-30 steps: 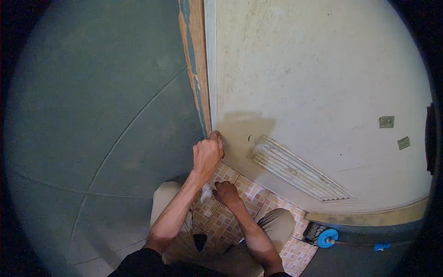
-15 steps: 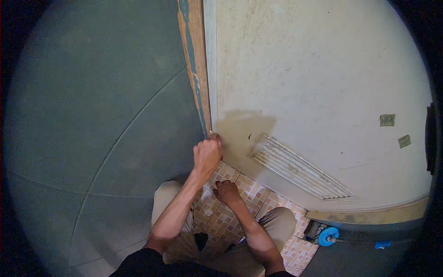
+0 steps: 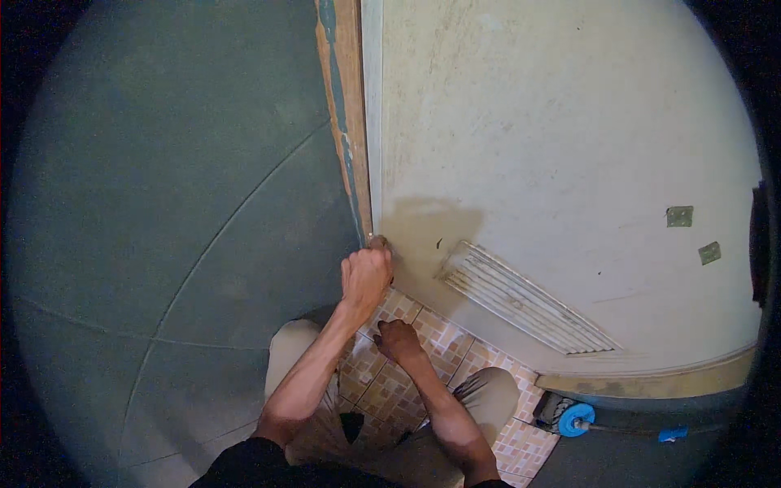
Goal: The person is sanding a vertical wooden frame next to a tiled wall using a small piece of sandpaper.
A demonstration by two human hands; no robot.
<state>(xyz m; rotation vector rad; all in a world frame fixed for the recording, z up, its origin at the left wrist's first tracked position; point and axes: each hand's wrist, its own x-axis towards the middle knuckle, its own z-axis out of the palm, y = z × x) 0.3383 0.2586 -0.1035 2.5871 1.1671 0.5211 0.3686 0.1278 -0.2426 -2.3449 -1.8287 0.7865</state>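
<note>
Where paint (image 3: 327, 18) stops, the frame (image 3: 351, 85) looks brown.

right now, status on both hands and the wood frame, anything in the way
Left hand low at wood frame, grip unclear. Right hand curled, in front of tiles, contents unclear. Left hand blocks view there.
</note>
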